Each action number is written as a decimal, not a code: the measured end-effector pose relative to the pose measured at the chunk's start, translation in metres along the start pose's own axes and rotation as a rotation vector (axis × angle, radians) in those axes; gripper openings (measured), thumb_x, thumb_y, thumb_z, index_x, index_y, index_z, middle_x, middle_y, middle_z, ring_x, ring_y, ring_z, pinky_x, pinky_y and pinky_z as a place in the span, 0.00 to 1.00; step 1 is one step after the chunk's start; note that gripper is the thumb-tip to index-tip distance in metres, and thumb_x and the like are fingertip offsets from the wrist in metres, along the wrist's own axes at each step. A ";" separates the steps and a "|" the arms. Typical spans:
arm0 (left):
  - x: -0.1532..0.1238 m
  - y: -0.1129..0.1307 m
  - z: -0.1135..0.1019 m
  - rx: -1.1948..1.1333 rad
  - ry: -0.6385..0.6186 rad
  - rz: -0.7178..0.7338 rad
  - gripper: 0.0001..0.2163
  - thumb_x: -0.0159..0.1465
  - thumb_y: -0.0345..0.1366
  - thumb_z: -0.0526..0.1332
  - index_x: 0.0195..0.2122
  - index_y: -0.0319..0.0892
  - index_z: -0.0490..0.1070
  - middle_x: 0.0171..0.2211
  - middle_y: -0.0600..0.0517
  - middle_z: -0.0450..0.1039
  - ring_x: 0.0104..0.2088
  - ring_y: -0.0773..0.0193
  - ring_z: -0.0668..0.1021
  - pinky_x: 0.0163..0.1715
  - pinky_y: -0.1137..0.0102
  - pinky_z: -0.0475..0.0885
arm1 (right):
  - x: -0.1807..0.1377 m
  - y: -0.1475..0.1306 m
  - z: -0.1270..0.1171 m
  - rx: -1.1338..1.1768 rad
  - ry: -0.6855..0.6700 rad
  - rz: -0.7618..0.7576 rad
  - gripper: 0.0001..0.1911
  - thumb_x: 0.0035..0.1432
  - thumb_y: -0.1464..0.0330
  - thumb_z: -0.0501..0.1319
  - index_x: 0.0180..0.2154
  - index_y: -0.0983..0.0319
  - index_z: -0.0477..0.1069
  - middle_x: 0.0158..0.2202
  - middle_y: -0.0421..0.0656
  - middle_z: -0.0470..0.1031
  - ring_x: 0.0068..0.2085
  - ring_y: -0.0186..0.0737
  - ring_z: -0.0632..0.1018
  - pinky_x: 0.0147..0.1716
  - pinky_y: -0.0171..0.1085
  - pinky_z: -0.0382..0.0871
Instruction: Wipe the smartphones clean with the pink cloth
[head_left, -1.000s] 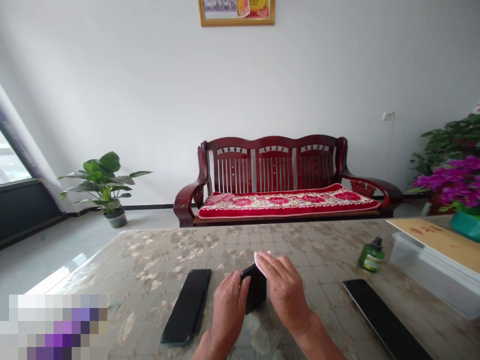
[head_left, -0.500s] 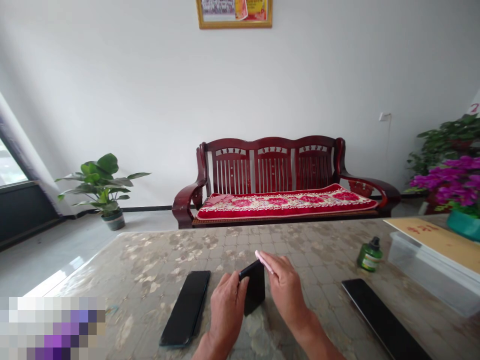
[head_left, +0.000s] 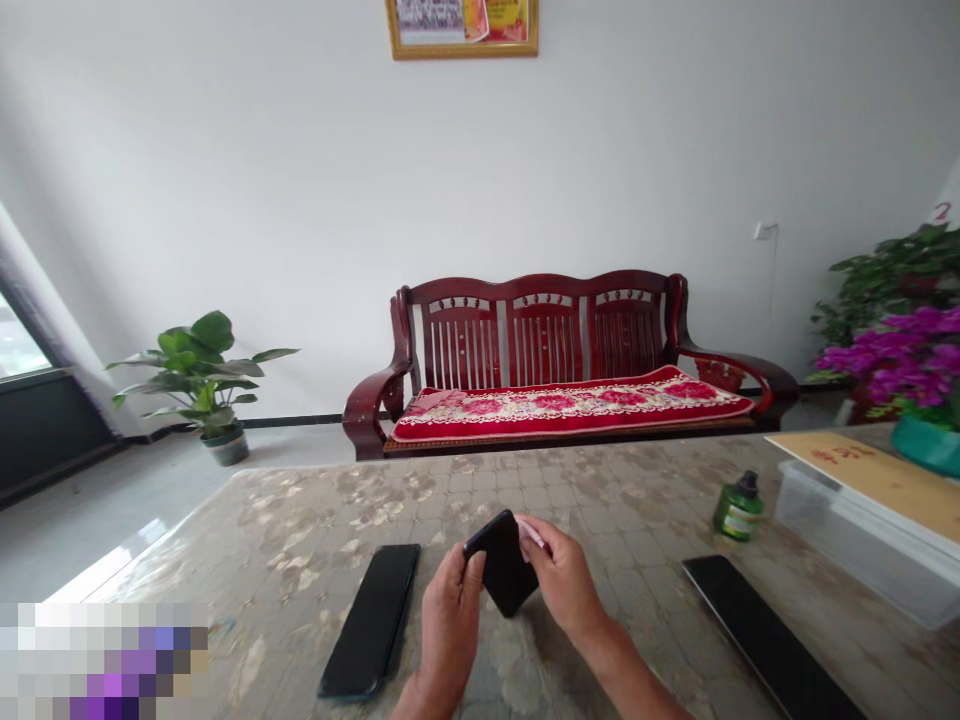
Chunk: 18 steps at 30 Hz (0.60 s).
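My left hand [head_left: 451,610] grips a black smartphone [head_left: 505,572] by its left edge, thumb on the face turned to me. The phone is tilted, raised over the table. At its right edge, my right hand [head_left: 564,578] is closed on a small pale pink cloth [head_left: 531,531], pressed near the phone's side. Most of the cloth is hidden by the fingers. Left of my hands lies a second black smartphone [head_left: 370,622], flat on the table. A long black flat device [head_left: 772,640] lies to the right.
The table [head_left: 615,490] has a patterned clear cover. A green bottle [head_left: 738,508] with a black cap stands at right, beside a clear plastic box [head_left: 847,545] with a tan folder [head_left: 877,480] on top. Purple flowers [head_left: 900,350] stand behind. A wooden bench [head_left: 544,335] is beyond the table.
The phone has turned so that more of its dark face shows. My right hand and the cloth have shifted slightly down along the phone's right edge.
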<state>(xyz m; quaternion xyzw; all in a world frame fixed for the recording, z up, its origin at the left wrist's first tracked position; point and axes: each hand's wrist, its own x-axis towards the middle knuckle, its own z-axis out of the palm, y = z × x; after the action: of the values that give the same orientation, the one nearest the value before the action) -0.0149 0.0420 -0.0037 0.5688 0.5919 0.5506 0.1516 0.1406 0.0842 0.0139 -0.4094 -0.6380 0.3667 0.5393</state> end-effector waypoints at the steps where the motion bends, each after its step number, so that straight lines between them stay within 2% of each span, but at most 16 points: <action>1: -0.001 -0.001 0.001 -0.057 -0.030 -0.033 0.19 0.65 0.54 0.54 0.35 0.42 0.72 0.25 0.51 0.74 0.25 0.60 0.76 0.27 0.70 0.71 | 0.002 -0.002 -0.003 -0.059 0.006 -0.038 0.17 0.63 0.58 0.57 0.45 0.60 0.78 0.37 0.45 0.80 0.37 0.43 0.78 0.39 0.37 0.73; 3: -0.002 -0.003 0.004 -0.158 -0.102 -0.076 0.18 0.64 0.53 0.56 0.36 0.41 0.72 0.25 0.52 0.74 0.25 0.60 0.76 0.27 0.70 0.71 | 0.005 -0.008 -0.010 -0.205 0.001 -0.139 0.14 0.64 0.63 0.55 0.43 0.58 0.78 0.41 0.45 0.80 0.41 0.43 0.78 0.43 0.39 0.72; 6: -0.001 -0.009 0.006 -0.197 -0.195 -0.097 0.16 0.63 0.51 0.57 0.36 0.41 0.71 0.25 0.53 0.73 0.25 0.61 0.75 0.27 0.71 0.70 | 0.005 -0.015 -0.018 -0.415 -0.045 -0.292 0.15 0.65 0.70 0.52 0.45 0.57 0.77 0.41 0.44 0.80 0.42 0.42 0.77 0.45 0.40 0.70; 9: 0.001 -0.018 0.005 -0.033 -0.239 -0.064 0.13 0.62 0.46 0.57 0.33 0.42 0.71 0.24 0.55 0.71 0.24 0.62 0.73 0.25 0.72 0.66 | 0.001 -0.020 -0.017 -0.553 -0.096 -0.370 0.17 0.65 0.75 0.50 0.46 0.59 0.75 0.40 0.44 0.79 0.41 0.42 0.75 0.44 0.40 0.70; 13: 0.003 -0.031 -0.001 0.230 -0.287 0.001 0.06 0.59 0.38 0.60 0.31 0.42 0.71 0.27 0.53 0.72 0.28 0.61 0.75 0.29 0.71 0.65 | -0.007 -0.017 -0.005 -0.691 -0.147 -0.434 0.16 0.63 0.78 0.52 0.46 0.60 0.73 0.40 0.43 0.77 0.41 0.41 0.74 0.42 0.39 0.69; 18: 0.002 -0.034 -0.007 0.283 -0.324 0.064 0.06 0.63 0.38 0.58 0.36 0.44 0.73 0.32 0.51 0.74 0.33 0.59 0.77 0.36 0.69 0.69 | -0.016 -0.005 0.010 -0.824 -0.189 -0.494 0.13 0.62 0.79 0.56 0.44 0.60 0.72 0.37 0.41 0.76 0.39 0.41 0.72 0.41 0.39 0.68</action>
<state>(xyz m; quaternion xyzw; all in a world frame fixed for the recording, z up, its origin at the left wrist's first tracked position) -0.0382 0.0493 -0.0283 0.6839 0.6130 0.3676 0.1458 0.1311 0.0674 0.0111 -0.3901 -0.8543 -0.0199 0.3430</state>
